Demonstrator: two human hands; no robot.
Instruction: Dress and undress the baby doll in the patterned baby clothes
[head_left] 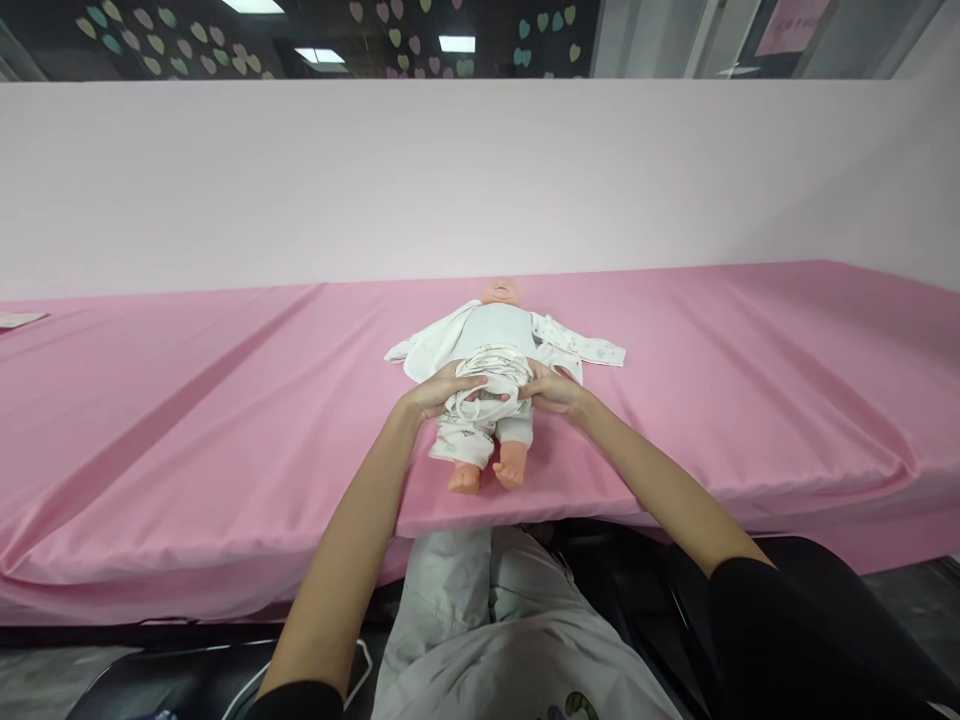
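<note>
A baby doll (499,322) lies on its back with its feet toward me, on a pink cloth. Its white printed jacket (592,348) is spread open, sleeves out to both sides. White printed baby pants (491,365) are bunched over the doll's hips and thighs, with fabric down around its lower legs; the bare feet (465,478) stick out. My left hand (442,388) grips the bunched pants at the left edge, thumb on top. On the opposite edge, my right hand (553,388) pinches the same fabric. Some fingertips are hidden in the folds.
The pink cloth (225,420) covers a wide table, with creases and a front edge close to my lap. A white wall (480,180) rises behind it. Part of a flat card (21,320) lies at the far left. Black chairs (615,580) are below the table edge.
</note>
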